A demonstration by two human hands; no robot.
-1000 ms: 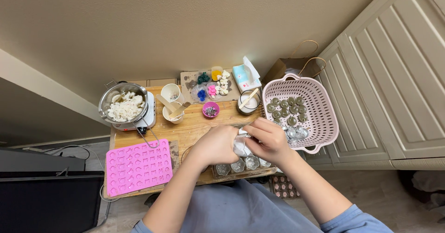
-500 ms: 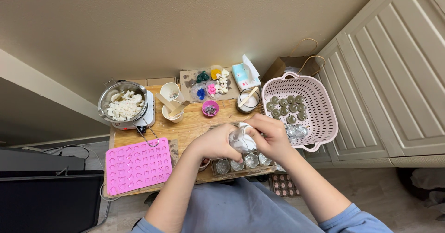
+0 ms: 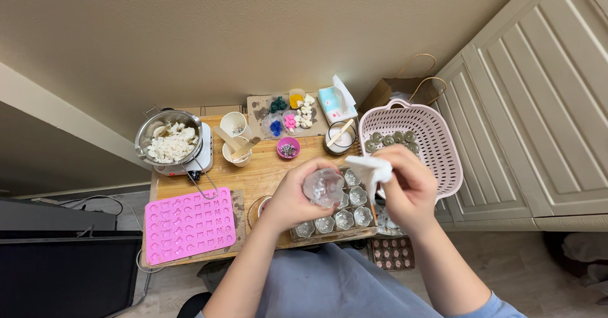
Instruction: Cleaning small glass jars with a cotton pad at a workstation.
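Right now the left hand (image 3: 292, 196) is wrapped around a small clear glass cup (image 3: 323, 187), holding it tilted above the tray of little glass holders (image 3: 339, 219). The right hand (image 3: 408, 188) pinches a white tissue (image 3: 369, 167) between thumb and fingers, just beside the cup's mouth. Both hands are closed on what they hold, over the near edge of the wooden table (image 3: 263, 172).

The cup looks smooth and is gripped only by fingertips; it could slip and drop onto the glass holders beneath, chipping them. A wide elbow swing could also knock the cream cups with wooden sticks (image 3: 237, 146) just behind.

Around the hands, the table is crowded: a pink silicone mould (image 3: 190, 224) at the left, a metal bowl of white wax chunks (image 3: 170, 142) on a small hotplate, a tiny pink dish (image 3: 289, 148), a tissue box (image 3: 335, 103), and a pink plastic basket (image 3: 437, 147) holding more holders at the right. Beyond are a beige wall and pale panelled cabinet doors (image 3: 538, 103).
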